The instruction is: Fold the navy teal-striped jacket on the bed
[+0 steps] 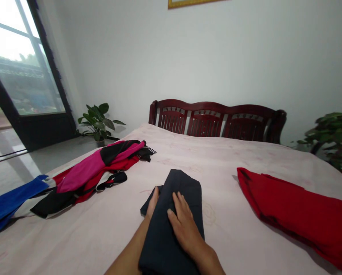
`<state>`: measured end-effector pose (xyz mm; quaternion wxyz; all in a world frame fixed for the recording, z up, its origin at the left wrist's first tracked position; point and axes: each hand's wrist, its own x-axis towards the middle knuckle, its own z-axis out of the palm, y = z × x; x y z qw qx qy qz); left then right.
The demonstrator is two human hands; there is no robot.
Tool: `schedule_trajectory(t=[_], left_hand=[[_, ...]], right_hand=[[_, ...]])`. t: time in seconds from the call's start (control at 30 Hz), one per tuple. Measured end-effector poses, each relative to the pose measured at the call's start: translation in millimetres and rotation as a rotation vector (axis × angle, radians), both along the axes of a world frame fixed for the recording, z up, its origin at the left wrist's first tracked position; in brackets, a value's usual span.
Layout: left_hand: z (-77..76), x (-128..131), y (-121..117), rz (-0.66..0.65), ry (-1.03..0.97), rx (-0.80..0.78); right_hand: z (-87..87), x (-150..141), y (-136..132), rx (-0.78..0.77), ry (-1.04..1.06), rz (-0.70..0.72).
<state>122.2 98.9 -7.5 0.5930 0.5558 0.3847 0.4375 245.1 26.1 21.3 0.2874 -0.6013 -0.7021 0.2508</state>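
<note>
Dark garment folded narrow under both hands, other clothes on the bed waiting.

The right hand (pixel 184 225) lies flat and open on top of the dark folded garment (pixel 173 214), fingers spread and pressing, gripping nothing; the left hand (pixel 153 204) rests at the garment's left edge with its fingers partly tucked under the cloth, so whether that grip is closed on the fabric cannot be told. The garment lies in the middle of the bed (pixel 216 160), already a long narrow strip (it looks one or two folds short of a compact bundle). To the garment's right, well apart, a red garment (pixel 297 210) lies loosely flattened. To its left sits a jumbled heap of clothes (pixel 87 175) in pink, black and red, with a blue cloth (pixel 7 202) beyond, apparently still unfolded.
</note>
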Motion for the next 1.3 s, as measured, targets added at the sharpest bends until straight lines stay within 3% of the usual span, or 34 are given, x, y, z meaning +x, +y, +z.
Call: schedule_trajectory(t=[0.1,0.2,0.3,0.37,0.5,0.6,0.7,0.83,0.9,1.03,1.1,1.17,1.3], left_hand=[[8.9,-38.4,14.1,-0.036,-0.114,-0.149],[24.9,-56.3,15.7,0.073,-0.053,-0.252],[40.4,-45.1,1.3,0.246,0.212,-0.034],[41.8,-27.1,-15.8,0.239,0.431,0.187],[15.6,2.2,-53.6,0.170,0.900,0.409],[-11.6,5.7,-71.1,0.158,1.149,0.537],[-27.0,2.2,-76.7,0.159,1.239,0.674],[-30.8,0.0,-76.8,0.131,1.262,0.740],[-30.0,-0.1,-76.8,0.118,1.262,0.740],[-27.9,-0.6,-76.4,0.142,1.245,0.705],[-27.8,-1.3,-74.8,0.192,1.231,0.671],[-29.6,-2.1,-71.7,0.257,1.193,0.623],[-35.5,-4.9,-61.2,0.395,0.947,0.501]], right_hand=[[1.0,-2.7,2.6,0.037,0.048,0.114],[0.7,2.7,7.6,0.140,-0.028,-0.004],[-1.4,5.7,14.5,0.166,-0.161,-0.181],[-4.1,4.8,17.2,0.117,-0.245,-0.195],[-15.9,5.6,15.2,0.078,-0.397,-0.082],[-29.8,14.4,14.5,0.135,-0.433,-0.015],[-40.6,25.6,22.2,0.207,-0.469,-0.018],[-45.8,35.5,40.6,0.268,-0.472,-0.107],[-47.5,39.5,48.3,0.256,-0.349,-0.168],[-50.8,54.9,53.1,0.098,0.348,-0.469],[-49.1,65.5,47.9,-0.006,0.575,-0.551],[-43.2,74.3,37.5,-0.083,0.653,-0.504],[-26.9,75.5,12.6,-0.444,1.094,-0.154]])
